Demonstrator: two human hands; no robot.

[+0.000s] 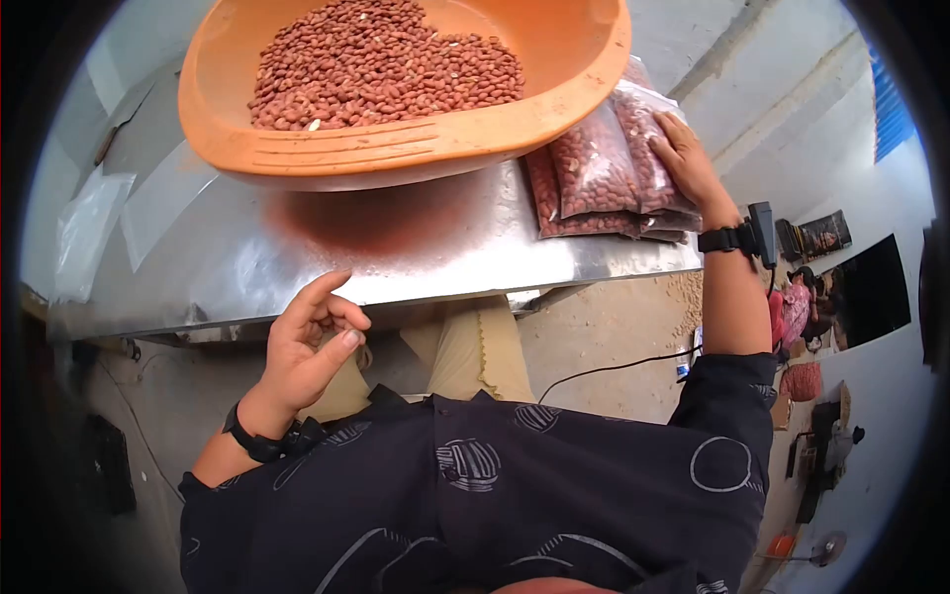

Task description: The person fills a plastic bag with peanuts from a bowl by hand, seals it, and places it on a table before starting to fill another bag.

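- Plainly, the bags [594,173] are clear plastic pouches packed tight with red-brown nuts. They are stacked in a low pile (the lower ones are mostly hidden) under the right hand [686,163].
- That pile sits on the steel table [327,247] at its near corner, directly beneath the palm.
- The right hand lies flat on the top bag, fingers straight and a little spread, closed around nothing. The forearm is stretched out from a dark sleeve, with a black strap [737,238] on the wrist.
- The left hand [302,351] hangs in the air below the table's near edge, well apart from the bags. Its fingers are loosely curled, thumb and forefinger parted, and it holds nothing.
- Just left of the right hand's fingertips, an orange basin [396,148] heaped with loose peanuts [386,64] overlaps the pile.
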